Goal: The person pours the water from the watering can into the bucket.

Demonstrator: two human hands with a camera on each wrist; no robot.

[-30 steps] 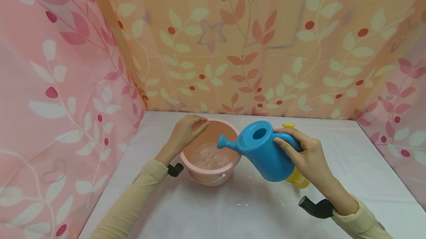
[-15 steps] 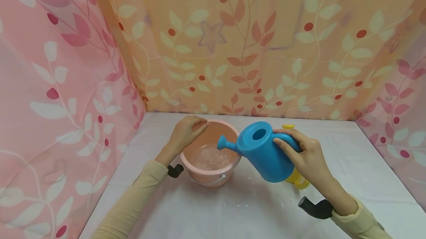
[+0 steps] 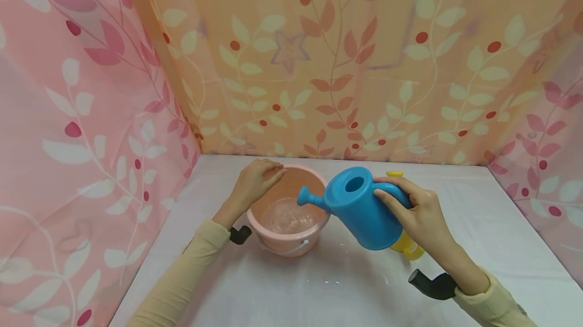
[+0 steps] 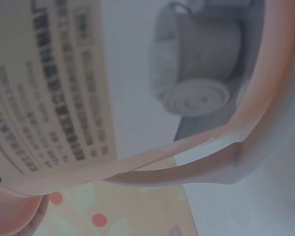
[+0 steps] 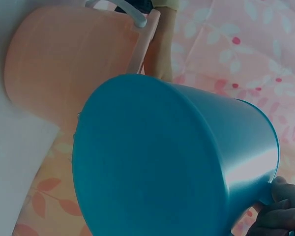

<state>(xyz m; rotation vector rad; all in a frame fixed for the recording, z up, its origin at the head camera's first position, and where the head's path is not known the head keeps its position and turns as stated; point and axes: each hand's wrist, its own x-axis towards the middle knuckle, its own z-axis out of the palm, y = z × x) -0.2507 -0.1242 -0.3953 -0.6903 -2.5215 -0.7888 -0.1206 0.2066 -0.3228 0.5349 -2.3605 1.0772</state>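
A pink bucket (image 3: 284,243) with water (image 3: 289,214) in it stands on the table; the water's surface ripples. At its far left rim, my left hand (image 3: 256,180) grips the edge, thumb toward the inside and fingers at the outer side. My right hand (image 3: 423,210) holds a blue watering can (image 3: 364,210) by its handle, tilted, with the spout over the bucket. In the right wrist view the can's base (image 5: 147,162) fills the middle, and several fingers (image 5: 280,216) wrap the handle. The left wrist view shows the bucket's label (image 4: 54,88) close up.
Behind the blue can stands a yellow object (image 3: 412,248) with a handle, mostly hidden. Water drops (image 3: 325,281) lie on the white tabletop (image 3: 282,296). Leaf-patterned cloth (image 3: 337,64) hangs at the back and both sides.
Both hands, the bucket and the watering can keep nearly the same places. The ripples on the water in the bucket change shape.
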